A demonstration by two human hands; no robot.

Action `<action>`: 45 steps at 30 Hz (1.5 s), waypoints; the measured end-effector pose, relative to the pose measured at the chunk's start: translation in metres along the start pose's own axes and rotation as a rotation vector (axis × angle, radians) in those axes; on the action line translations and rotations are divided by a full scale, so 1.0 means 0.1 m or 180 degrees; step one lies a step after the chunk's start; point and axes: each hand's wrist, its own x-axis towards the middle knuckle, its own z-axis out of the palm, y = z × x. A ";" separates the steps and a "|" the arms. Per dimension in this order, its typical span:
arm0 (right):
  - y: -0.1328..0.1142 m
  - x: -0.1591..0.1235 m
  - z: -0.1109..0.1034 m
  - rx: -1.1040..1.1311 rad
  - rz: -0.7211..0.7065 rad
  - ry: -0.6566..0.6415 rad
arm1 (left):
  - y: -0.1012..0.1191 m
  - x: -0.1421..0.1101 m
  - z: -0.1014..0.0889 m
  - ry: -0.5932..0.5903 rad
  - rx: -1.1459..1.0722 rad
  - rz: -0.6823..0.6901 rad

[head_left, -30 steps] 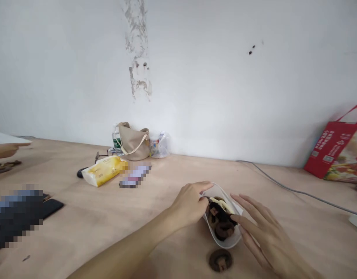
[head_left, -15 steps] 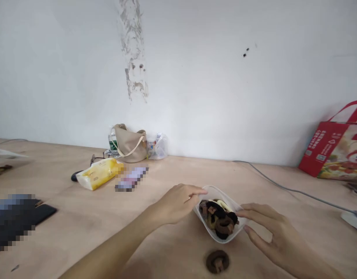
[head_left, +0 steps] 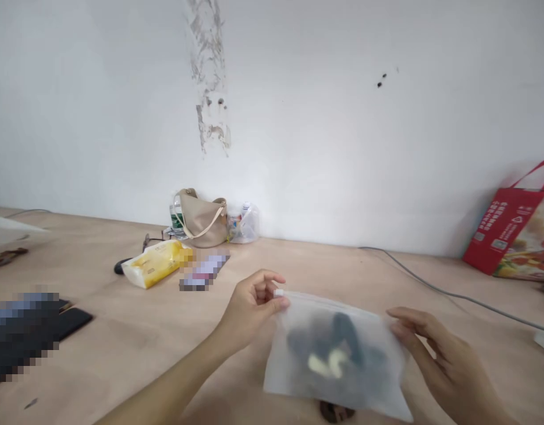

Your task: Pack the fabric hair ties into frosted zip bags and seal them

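Note:
My hands hold up a frosted plastic zip bag [head_left: 334, 354] above the table. My left hand [head_left: 251, 307] pinches its top left corner by the white zip slider [head_left: 279, 293]. My right hand [head_left: 444, 360] grips the top right edge. Through the film, dark fabric rings [head_left: 334, 348], possibly hair ties, show as a blurred mass with a pale yellowish piece [head_left: 329, 363] among them. One brown ring [head_left: 336, 412] lies on the table, partly hidden under the bag's lower edge.
The wooden table [head_left: 112, 348] runs to a white wall. At the back stand a beige handbag [head_left: 203, 221], a water bottle [head_left: 178, 215] and a plastic bag [head_left: 244, 225]. A yellow tissue pack [head_left: 156, 264] lies nearby. A red paper bag [head_left: 513, 233] stands right; a grey cable [head_left: 449, 293] crosses.
The bag has lifted off the table and now hangs flat between my hands, its top edge straight. My hands have moved from around its opening to its upper corners.

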 end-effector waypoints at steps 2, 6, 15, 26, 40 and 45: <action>0.06 -0.03 0.03 -0.0216 0.0095 -0.0024 | -0.02 -0.03 0.02 0.0095 -0.0217 -0.0145; -0.21 0.17 0.10 -0.0749 -0.0220 0.0034 | 0.00 -0.09 0.07 0.0283 -0.0277 -0.0181; -1.17 0.83 0.57 -0.0450 -0.1138 -0.0432 | 0.10 -0.23 0.13 0.0320 0.0202 0.0168; -0.26 0.69 -0.03 -0.1585 -0.1043 -0.0065 | 0.04 0.04 -0.19 0.0974 0.0246 0.0575; 0.06 -0.09 0.36 -0.1157 -0.1750 -0.0794 | -0.14 -0.16 0.13 -0.1698 0.2563 0.0789; 0.23 -0.17 0.83 -0.0890 -0.1101 -0.1141 | -0.79 -0.06 0.31 -0.1897 0.3488 0.1735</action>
